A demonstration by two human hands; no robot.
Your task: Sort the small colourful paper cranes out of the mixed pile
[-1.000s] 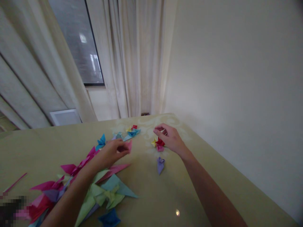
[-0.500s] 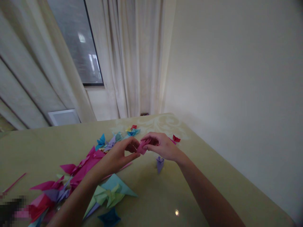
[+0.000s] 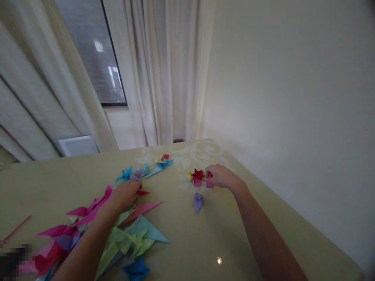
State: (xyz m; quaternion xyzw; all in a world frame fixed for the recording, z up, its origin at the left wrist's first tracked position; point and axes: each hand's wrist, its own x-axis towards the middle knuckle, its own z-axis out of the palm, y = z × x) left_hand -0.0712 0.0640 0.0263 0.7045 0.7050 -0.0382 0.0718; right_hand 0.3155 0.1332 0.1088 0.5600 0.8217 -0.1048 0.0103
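Right of centre, your right hand (image 3: 222, 176) pinches pink paper (image 3: 209, 184); left of centre, your left hand (image 3: 126, 193) is over the papers (image 3: 125, 238), grip unclear.

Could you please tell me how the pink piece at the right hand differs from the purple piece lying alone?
The pink piece is partly hidden by the right hand; the purple piece is untouched. The pink piece is close to the red piece; the purple piece lies alone, nearer the viewer. Both are folded paper.
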